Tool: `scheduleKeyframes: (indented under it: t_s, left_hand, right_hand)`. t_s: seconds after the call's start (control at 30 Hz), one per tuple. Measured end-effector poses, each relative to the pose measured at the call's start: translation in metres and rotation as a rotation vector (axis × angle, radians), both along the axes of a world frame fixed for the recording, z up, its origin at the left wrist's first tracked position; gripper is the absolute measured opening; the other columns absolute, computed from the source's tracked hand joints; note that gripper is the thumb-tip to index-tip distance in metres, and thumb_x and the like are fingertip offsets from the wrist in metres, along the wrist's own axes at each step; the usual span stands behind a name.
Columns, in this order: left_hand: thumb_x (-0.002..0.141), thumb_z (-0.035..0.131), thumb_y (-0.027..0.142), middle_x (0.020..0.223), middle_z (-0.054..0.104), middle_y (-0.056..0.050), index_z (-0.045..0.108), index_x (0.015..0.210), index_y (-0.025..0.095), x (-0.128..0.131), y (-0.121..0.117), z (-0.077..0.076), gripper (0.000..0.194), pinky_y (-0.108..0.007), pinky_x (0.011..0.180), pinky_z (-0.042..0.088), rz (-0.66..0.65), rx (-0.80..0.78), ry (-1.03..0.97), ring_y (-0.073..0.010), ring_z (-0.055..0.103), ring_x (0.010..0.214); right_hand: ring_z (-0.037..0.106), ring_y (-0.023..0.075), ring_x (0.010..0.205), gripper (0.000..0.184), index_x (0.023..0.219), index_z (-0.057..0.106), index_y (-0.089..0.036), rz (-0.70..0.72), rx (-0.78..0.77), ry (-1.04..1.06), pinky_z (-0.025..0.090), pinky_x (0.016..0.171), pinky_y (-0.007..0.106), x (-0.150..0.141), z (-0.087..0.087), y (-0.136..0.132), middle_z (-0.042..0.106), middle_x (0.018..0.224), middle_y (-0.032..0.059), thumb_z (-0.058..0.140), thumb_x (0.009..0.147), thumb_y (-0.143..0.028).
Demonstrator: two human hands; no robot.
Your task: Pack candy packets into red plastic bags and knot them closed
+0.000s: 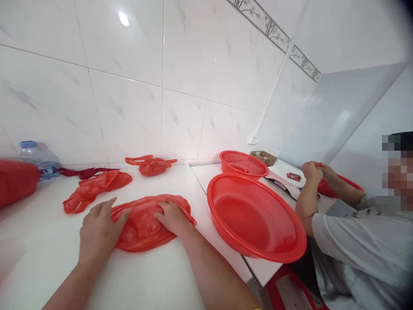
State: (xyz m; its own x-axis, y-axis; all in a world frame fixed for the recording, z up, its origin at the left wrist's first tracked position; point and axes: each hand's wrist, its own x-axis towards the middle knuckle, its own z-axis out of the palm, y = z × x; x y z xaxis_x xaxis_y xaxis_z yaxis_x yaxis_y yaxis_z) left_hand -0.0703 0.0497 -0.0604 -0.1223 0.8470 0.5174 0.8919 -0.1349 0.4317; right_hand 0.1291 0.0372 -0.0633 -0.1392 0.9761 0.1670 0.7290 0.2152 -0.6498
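A translucent red plastic bag [145, 221] lies flattened and crumpled on the white table in front of me. At its left edge is my left hand [98, 230], its fingers apart and its thumb reaching over the plastic. My right hand [176, 217] rests on the bag's right part, thumb and forefinger apart; its other fingers are partly hidden. Beyond the left hand sits a crumpled red bag [98, 189], and near the wall a tied red bag [153, 166].
To my right stands a large red plastic colander [248, 224], with a second red colander [241, 163] behind it. A co-worker [358, 241] holds something small near a white scale [287, 174] and a cardboard box [264, 158]. At left are a plastic bottle [40, 159] and a red bundle [16, 183].
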Motion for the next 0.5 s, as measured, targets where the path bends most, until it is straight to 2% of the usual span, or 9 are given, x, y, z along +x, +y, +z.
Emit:
scheduleKeyframes:
  t_s: [0.07,0.13,0.23,0.3,0.4,0.5]
  left_hand:
    - [0.079,0.045,0.058,0.121,0.056,-0.014,0.046,0.127,0.022,-0.009,0.005,-0.001,0.060,-0.043,0.083,0.047,0.023,-0.147,-0.137,-0.0301,0.054,0.108]
    - [0.078,0.046,0.057,0.110,0.062,-0.009,0.053,0.119,0.024,-0.017,0.011,-0.004,0.053,-0.039,0.079,0.048,0.036,-0.268,-0.252,-0.0270,0.059,0.097]
    - [0.076,0.049,0.053,0.097,0.067,-0.002,0.061,0.102,0.028,-0.025,0.018,-0.009,0.038,-0.035,0.074,0.047,0.060,-0.293,-0.364,-0.0238,0.061,0.088]
    - [0.074,0.051,0.052,0.095,0.068,-0.001,0.062,0.099,0.028,-0.027,0.021,-0.010,0.035,-0.033,0.072,0.047,0.070,-0.261,-0.403,-0.0228,0.061,0.086]
    - [0.076,0.048,0.052,0.093,0.069,0.001,0.062,0.098,0.030,-0.028,0.021,-0.010,0.035,-0.033,0.072,0.047,0.099,-0.256,-0.400,-0.0223,0.061,0.083]
    - [0.077,0.044,0.051,0.098,0.069,0.000,0.060,0.100,0.029,-0.033,0.027,-0.019,0.036,-0.034,0.073,0.048,0.129,-0.224,-0.344,-0.0223,0.061,0.082]
  right_hand:
    - [0.049,0.0210,0.115,0.032,0.114,0.057,-0.020,-0.019,0.100,-0.062,0.040,0.096,0.033,-0.006,0.005,-0.006,0.055,0.125,0.0059,0.049,0.086,-0.033]
    - [0.055,0.0195,0.105,0.022,0.100,0.061,-0.019,-0.030,0.179,-0.140,0.043,0.089,0.032,-0.013,0.011,-0.017,0.061,0.112,0.0039,0.047,0.087,-0.029]
    - [0.058,0.0160,0.085,0.020,0.088,0.063,-0.022,-0.010,0.299,-0.207,0.047,0.076,0.028,-0.020,0.025,-0.051,0.065,0.090,0.0005,0.043,0.089,-0.027]
    - [0.057,0.0158,0.091,0.022,0.097,0.063,-0.025,-0.032,0.444,-0.206,0.046,0.079,0.028,-0.015,0.038,-0.080,0.064,0.100,0.0009,0.042,0.089,-0.027]
    - [0.049,0.0198,0.112,0.027,0.110,0.060,-0.027,-0.197,0.621,-0.273,0.039,0.096,0.036,0.012,0.056,-0.124,0.054,0.125,0.0035,0.045,0.087,-0.026]
    - [0.040,0.0270,0.125,0.038,0.122,0.055,-0.027,-0.456,0.532,-0.441,0.033,0.101,0.046,0.055,0.062,-0.158,0.046,0.136,0.0077,0.050,0.085,-0.028]
